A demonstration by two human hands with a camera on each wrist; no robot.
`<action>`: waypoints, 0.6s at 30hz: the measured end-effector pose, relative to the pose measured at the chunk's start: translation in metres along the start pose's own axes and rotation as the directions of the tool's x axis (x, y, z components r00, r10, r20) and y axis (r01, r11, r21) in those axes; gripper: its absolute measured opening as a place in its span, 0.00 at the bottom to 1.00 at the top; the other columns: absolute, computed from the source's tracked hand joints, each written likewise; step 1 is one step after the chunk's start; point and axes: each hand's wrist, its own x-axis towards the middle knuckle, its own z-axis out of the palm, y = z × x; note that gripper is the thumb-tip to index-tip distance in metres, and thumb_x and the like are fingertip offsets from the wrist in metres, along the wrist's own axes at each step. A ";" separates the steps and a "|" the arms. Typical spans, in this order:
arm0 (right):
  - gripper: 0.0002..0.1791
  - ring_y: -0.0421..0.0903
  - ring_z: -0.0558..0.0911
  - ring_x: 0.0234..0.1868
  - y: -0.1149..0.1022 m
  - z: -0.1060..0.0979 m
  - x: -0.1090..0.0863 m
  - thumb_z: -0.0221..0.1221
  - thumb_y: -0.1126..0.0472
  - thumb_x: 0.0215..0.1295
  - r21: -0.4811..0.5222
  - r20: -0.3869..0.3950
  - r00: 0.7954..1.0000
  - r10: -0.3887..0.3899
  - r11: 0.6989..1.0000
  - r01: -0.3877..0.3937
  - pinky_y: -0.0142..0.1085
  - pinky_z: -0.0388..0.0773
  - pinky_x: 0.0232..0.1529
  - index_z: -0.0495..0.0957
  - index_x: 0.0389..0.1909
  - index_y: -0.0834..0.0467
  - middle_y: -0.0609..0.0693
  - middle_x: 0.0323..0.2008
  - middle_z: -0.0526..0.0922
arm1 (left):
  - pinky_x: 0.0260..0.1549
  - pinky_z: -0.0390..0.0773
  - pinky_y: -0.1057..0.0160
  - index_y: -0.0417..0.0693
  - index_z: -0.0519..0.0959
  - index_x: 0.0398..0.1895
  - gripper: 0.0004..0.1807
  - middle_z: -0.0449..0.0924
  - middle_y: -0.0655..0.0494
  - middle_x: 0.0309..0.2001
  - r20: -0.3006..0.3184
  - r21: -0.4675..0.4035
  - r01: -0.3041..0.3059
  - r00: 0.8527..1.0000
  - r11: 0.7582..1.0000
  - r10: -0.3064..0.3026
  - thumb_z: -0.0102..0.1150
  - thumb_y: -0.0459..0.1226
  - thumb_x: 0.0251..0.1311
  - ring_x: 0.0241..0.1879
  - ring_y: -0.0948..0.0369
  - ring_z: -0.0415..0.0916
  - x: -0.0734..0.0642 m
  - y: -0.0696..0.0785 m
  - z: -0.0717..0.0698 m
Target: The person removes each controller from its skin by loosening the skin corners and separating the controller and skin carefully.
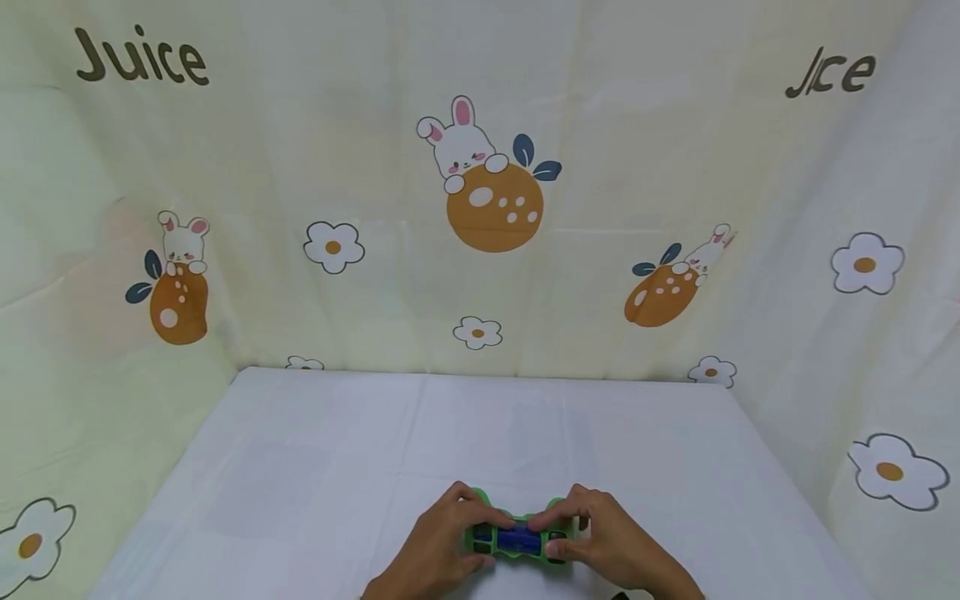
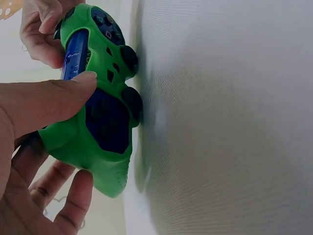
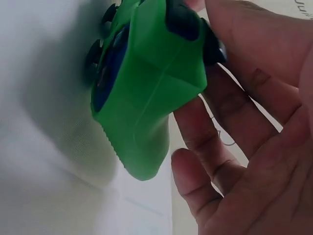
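Note:
A blue game controller in a green rubbery cover (image 1: 519,540) is between both hands above the white table near its front edge. Its thumbsticks point toward the tabletop, on or just above it. On one end, my left hand (image 1: 442,542) grips the controller, its thumb (image 2: 73,95) pressed near the blue middle strip and its fingers around the far side. My right hand (image 1: 618,537) holds the other end between thumb and fingers. In the right wrist view, one green grip of the controller (image 3: 146,98) sticks out past the curled fingers (image 3: 195,127).
White cloth covers the table (image 1: 315,467). A pale curtain (image 1: 390,317) printed with rabbits, oranges and flowers rises behind it and along both sides. Part of a small dark thing (image 1: 620,596) shows at the bottom edge of the head view, by the right wrist.

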 end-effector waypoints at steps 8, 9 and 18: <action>0.15 0.39 0.77 0.43 0.008 0.001 0.003 0.71 0.50 0.66 0.050 0.028 0.997 -0.073 0.996 0.071 0.35 0.73 0.39 0.88 0.53 0.44 0.42 0.54 0.90 | 0.57 0.81 0.63 0.72 0.86 0.56 0.31 0.77 0.74 0.50 -0.002 0.030 -0.015 1.000 0.999 0.015 0.84 0.33 0.51 0.53 0.73 0.69 0.001 0.000 0.001; 0.15 0.39 0.77 0.42 0.008 0.001 0.004 0.71 0.50 0.67 0.047 0.031 0.996 -0.086 0.995 0.085 0.35 0.74 0.39 0.88 0.53 0.44 0.42 0.54 0.90 | 0.57 0.81 0.63 0.72 0.86 0.56 0.31 0.77 0.74 0.50 -0.001 0.028 -0.016 1.000 0.999 0.016 0.84 0.33 0.51 0.53 0.73 0.69 0.001 -0.001 0.001; 0.12 0.38 0.77 0.41 0.012 -0.003 0.009 0.72 0.51 0.68 0.057 0.073 0.994 -0.087 0.995 0.083 0.33 0.74 0.40 0.87 0.50 0.47 0.44 0.51 0.89 | 0.56 0.81 0.64 0.72 0.86 0.57 0.30 0.77 0.73 0.51 0.013 0.009 -0.019 1.000 1.000 0.019 0.83 0.34 0.53 0.54 0.72 0.69 0.002 -0.002 0.001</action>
